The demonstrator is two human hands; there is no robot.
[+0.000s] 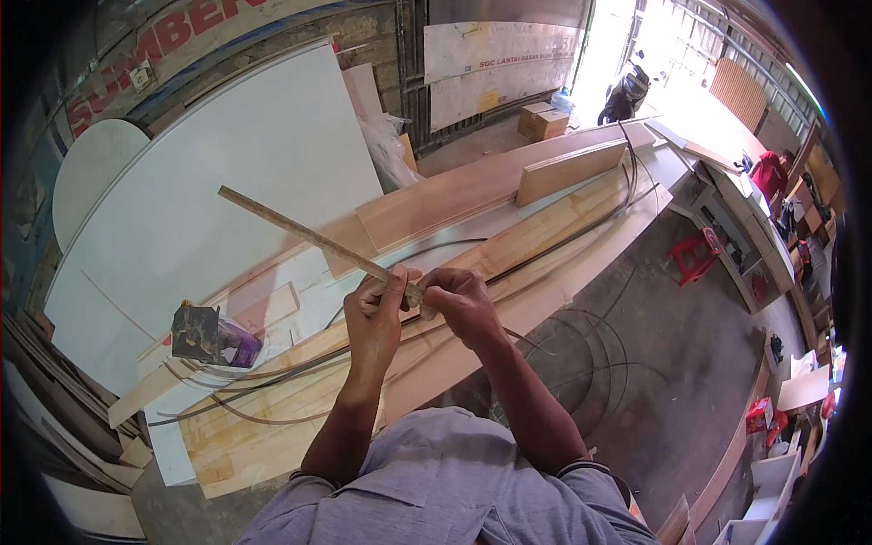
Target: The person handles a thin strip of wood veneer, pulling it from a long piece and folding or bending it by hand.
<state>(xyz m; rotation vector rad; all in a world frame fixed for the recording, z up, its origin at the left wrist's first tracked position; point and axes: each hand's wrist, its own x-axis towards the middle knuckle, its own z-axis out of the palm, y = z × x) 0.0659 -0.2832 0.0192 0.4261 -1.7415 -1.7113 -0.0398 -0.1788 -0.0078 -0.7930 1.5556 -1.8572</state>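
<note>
Wearing a grey shirt [436, 477], with both bare forearms [536, 409] out over the desk [169, 459]. Holding a long, narrow brown strip [300, 232] in the left hand [380, 307], clamped between thumb and curled fingers close to its near end. Holding the right hand [461, 304] just beside the left at that same end, with fingers bunched together; cannot tell whether pinched on the strip. Pointing the strip's free end away toward the upper left, above the boards.

Beneath the hands, can see a pale jointed wood panel [263, 422] laid lengthwise on the desk, with thin dark strips [561, 242] along it. Left of the hands, can make out a dark-topped container [204, 331] with a purple side. Past these, can see a reddish-brown board [436, 213], a shorter board [572, 173] and a large white panel [227, 191]. Off to the right, can spot a red stool [695, 261] on the floor [545, 363]. Farthest away, can see a cardboard box [543, 123], a motorbike [627, 94] by the bright opening, and a person in red [772, 174].
</note>
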